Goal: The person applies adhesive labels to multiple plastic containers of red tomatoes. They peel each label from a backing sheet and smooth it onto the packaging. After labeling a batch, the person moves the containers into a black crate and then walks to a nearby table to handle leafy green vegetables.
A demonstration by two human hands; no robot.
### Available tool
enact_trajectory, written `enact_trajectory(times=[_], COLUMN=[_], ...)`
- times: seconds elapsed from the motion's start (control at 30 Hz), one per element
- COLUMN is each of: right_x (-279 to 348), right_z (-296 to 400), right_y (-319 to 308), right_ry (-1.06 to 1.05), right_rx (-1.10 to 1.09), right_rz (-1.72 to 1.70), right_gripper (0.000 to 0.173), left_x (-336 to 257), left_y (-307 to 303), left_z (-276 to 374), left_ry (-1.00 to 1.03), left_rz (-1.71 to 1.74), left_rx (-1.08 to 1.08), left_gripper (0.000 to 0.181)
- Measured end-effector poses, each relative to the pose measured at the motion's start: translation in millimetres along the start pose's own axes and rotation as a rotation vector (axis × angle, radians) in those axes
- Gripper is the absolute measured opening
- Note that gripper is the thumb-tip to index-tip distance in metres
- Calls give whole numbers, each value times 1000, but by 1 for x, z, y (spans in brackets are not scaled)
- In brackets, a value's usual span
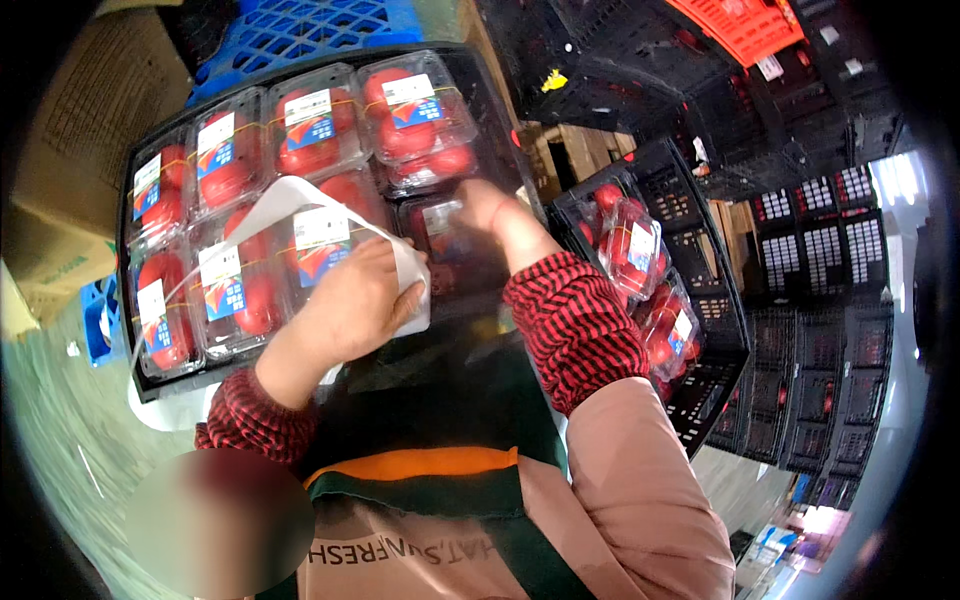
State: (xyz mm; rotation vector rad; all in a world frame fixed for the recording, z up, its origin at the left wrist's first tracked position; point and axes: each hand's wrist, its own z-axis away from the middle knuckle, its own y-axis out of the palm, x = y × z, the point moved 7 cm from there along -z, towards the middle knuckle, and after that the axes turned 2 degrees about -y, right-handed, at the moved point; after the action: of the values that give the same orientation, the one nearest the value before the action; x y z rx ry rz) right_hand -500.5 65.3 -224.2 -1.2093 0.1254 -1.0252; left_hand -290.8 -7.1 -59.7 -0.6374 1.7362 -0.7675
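A black plastic crate (180, 386) before me holds rows of clear plastic clamshell packs of red tomatoes (311, 127), with labels on their lids. My left hand (360, 300) is over the front row, its fingers closed on a strip of white label backing (412, 281) that loops across the packs to the left. My right hand (484, 210), blurred, reaches into the crate's right part, above a pack (442, 225) lying lower than its neighbours. Whether its fingers touch that pack, or hold anything, I cannot tell.
At the right, a second black crate (739, 330) holds more tomato packs (634, 251). Behind it stand stacked black crates (787, 375) and a red crate (739, 26). A blue plastic pallet (315, 34) lies beyond, with cardboard boxes (97, 127) at the left.
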Motion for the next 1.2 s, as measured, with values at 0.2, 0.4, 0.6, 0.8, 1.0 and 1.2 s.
enact_trajectory(times=[0.2,0.4,0.6,0.8,1.0,1.2], right_x=[2,-1,-15,-15,-24,46], right_z=[4,9,-13,-7,7,51], right_y=[7,8,31,20,51,9], right_ry=[200,248,259,319,505,9], right_rx=[99,139,112,123,628,447], right_rz=[6,20,53,147,233,337], right_gripper=[37,40,32,28,45,30], left_x=[29,78,95,100,95,102], left_y=[29,99,143,149,143,153], left_z=[-44,-73,-71,-61,-61,-58], left_ry=[39,-304,-130,-9,-90,-119], left_rz=[-481,-620,-703,-762,-780,-734], left_rx=[270,847,852,651,904,910], left_gripper=[17,24,36,27,38,41])
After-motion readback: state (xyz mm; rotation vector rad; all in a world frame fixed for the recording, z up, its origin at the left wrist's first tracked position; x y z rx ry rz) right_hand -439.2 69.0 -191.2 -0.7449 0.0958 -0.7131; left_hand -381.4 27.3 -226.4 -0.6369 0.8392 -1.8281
